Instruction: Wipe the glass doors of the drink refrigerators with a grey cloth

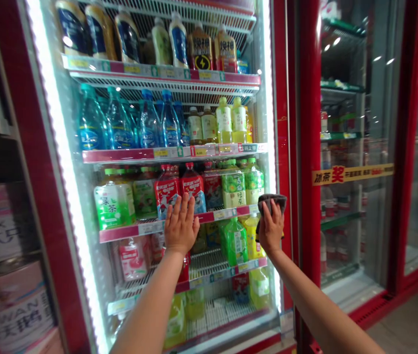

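Grey cloth [273, 200] sits bunched in the right hand [272, 223], fingers curled round it, beside the red cooler frame [284, 162]! To its left, the left hand [181, 226] is flat, empty, before red bottles [166, 187]. For wiping, I'd say: spread the cloth, press evenly.

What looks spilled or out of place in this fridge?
Nothing stands out: the visible bottles stand on shelves, no spill shows, and the right hand holds a grey cloth. The left arm hides some lower shelving.
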`<state>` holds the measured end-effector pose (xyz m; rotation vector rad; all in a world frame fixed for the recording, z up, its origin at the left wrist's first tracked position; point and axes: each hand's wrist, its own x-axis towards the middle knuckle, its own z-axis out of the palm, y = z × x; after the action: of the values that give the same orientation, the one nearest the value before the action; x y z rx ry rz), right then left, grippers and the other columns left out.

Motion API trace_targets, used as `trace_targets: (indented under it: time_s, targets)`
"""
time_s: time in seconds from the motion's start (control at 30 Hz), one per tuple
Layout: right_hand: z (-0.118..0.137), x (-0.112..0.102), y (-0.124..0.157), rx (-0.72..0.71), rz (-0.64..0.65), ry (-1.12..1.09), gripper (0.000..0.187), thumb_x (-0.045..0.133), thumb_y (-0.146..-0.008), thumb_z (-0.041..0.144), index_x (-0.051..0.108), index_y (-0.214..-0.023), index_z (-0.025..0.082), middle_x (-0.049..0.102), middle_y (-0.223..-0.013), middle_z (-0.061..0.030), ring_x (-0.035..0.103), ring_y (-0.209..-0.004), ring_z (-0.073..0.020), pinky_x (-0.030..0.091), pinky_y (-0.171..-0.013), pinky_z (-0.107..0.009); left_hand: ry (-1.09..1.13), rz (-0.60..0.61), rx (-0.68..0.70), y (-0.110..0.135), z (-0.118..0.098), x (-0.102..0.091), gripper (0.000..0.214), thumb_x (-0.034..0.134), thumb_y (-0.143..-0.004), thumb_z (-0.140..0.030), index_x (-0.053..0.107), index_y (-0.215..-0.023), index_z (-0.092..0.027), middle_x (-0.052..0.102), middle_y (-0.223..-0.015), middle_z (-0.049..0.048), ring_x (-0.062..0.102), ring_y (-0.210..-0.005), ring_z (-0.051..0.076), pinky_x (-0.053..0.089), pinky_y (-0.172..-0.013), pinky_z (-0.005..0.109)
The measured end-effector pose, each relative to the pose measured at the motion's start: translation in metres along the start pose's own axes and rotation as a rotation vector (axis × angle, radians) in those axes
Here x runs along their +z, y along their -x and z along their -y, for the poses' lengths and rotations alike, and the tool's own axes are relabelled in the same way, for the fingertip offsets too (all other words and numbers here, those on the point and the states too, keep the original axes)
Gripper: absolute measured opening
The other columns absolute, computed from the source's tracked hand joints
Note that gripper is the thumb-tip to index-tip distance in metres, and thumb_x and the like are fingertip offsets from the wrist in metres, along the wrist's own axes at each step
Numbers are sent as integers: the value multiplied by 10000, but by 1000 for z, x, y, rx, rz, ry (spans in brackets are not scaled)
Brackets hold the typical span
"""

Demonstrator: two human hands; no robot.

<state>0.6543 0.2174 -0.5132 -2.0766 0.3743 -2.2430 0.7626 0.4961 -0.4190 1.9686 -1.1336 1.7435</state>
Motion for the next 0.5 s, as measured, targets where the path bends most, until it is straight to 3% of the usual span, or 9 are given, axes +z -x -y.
trace_targets:
  time_s: [0.1, 0.2, 0.27, 0.33, 0.5]
  targets:
    - [-2, -5, 12, -154, 146, 21, 668, 445, -966, 136, 344, -1583, 372, 383, -1634, -73, 307, -1529, -310, 372, -1170, -599, 28, -2, -1, -1, 1, 1, 764, 490, -981, -270, 101, -1639, -256, 190, -1688, 25, 153, -1577, 212, 68, -1318, 432]
    - [-12, -5, -22, -255, 245, 25, 647, 453, -959, 127, 411, -1547, 393, 422, -1614, -31, 320, -1526, -270, 334, -1211, -551, 47, -12, 5, -2, 1, 2, 768, 498, -977, -272, 108, -1639, -260, 189, -1689, 22, 141, -1579, 208, 65, -1318, 427]
    - [-25, -4, -46, -199, 213, 34, 634, 443, -967, 135, 407, -1551, 378, 412, -1620, -36, 312, -1529, -262, 343, -1210, -532, 38, -25, 13, -2, 1, 3, 769, 502, -977, -275, 113, -1640, -255, 194, -1688, 23, 128, -1581, 197, 57, -1318, 409]
    - [-40, -5, -52, -103, 153, 53, 633, 423, -977, 140, 376, -1568, 362, 393, -1629, -57, 301, -1532, -270, 355, -1198, -544, 24, -36, 16, -3, 1, 3, 768, 504, -978, -277, 118, -1641, -251, 199, -1687, 25, 119, -1581, 186, 52, -1317, 394]
    - [-69, -13, -4, 30, 91, 108, 692, 390, -963, 113, 288, -1603, 356, 355, -1641, -103, 303, -1526, -303, 387, -1154, -604, 38, -54, 6, -3, 1, 5, 755, 504, -974, -286, 143, -1638, -267, 217, -1682, 25, 155, -1576, 199, 79, -1317, 425]
